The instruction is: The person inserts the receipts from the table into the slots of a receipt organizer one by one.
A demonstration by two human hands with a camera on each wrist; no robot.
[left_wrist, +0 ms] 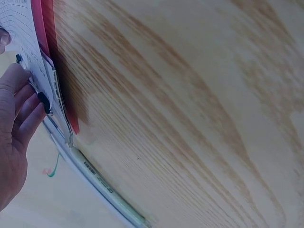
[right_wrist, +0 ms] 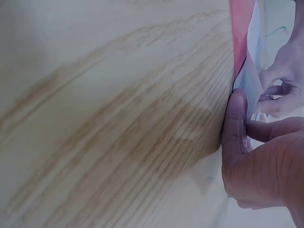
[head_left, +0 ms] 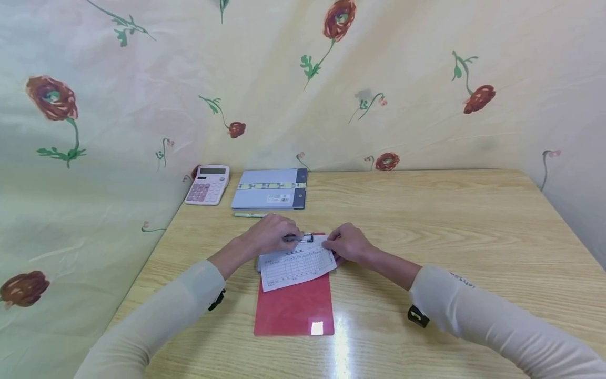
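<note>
A red clipboard point(head_left: 293, 310) lies on the table in front of the person, its metal clip point(head_left: 306, 238) at the far end. Over its upper half lies a white printed form point(head_left: 298, 271) with a ruled grid, tilted slightly. At the clip, the left hand point(head_left: 272, 233) grips with curled fingers; the left wrist view shows the clip's black end point(left_wrist: 43, 102) by the fingers. The right hand point(head_left: 351, 243) pinches the form's upper right edge between thumb and fingers. In the right wrist view, its index finger point(right_wrist: 233, 118) runs along the paper's side.
Beyond the clipboard lie a pale green pen point(head_left: 247, 215) and a blue-grey notebook point(head_left: 265, 189) with a patterned band. A pink and white calculator point(head_left: 208, 184) sits at the back left. Flowered cloth point(head_left: 274, 79) hangs behind the wooden table point(head_left: 450, 221).
</note>
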